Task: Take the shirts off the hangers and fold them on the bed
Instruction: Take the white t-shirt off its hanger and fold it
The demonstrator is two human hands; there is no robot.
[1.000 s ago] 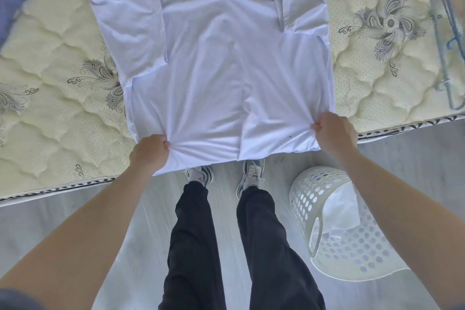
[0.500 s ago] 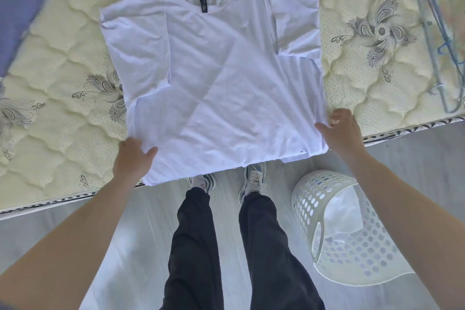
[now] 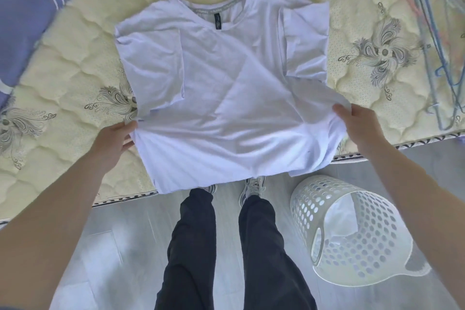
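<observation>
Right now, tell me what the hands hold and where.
The left hand and right hand each grip the white T-shirt by a side edge near the hem.

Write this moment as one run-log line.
shirt: on bed, sleeves folded in | left hand: grips its side | right hand: grips its side

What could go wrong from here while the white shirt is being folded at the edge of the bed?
1. The white shirt has its hem hanging past the mattress edge, above the floor; if the left hand or right hand lets go, it might slide off.
2. The folded-in sleeves lie loose on top; lifting the lower half quickly could flip them open.
3. The fabric between the hands is wrinkled, so creases may get folded in.
</observation>
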